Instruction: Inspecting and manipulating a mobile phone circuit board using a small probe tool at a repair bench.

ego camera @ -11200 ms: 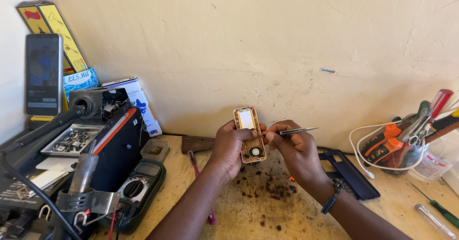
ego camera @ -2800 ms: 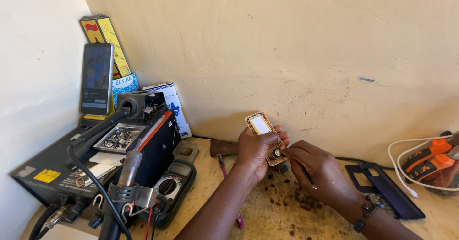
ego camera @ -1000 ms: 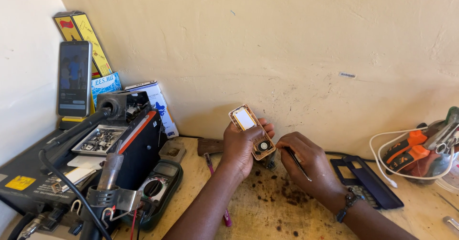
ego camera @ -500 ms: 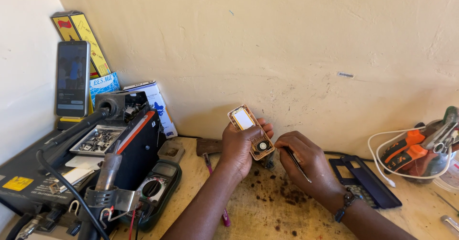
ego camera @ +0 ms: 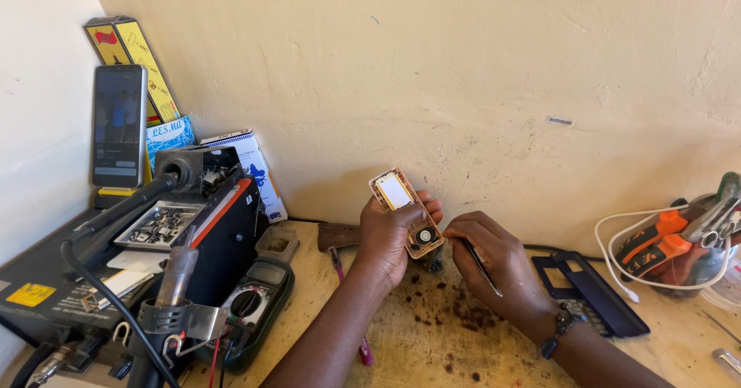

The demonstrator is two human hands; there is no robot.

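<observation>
Bare bench (ego camera: 463,349) lies open below the hands. Leftward, a meter (ego camera: 251,307) and black station (ego camera: 224,233) crowd in; rightward, a dark phone shell (ego camera: 594,299) and tool tub (ego camera: 687,241) block.

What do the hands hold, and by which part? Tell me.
The left hand grips a small opened phone body around its lower half. The right hand pinches a thin metal tool along its shaft.

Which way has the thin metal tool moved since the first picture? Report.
Yes: the tool now slants down toward the wooden table, no longer level.
</observation>
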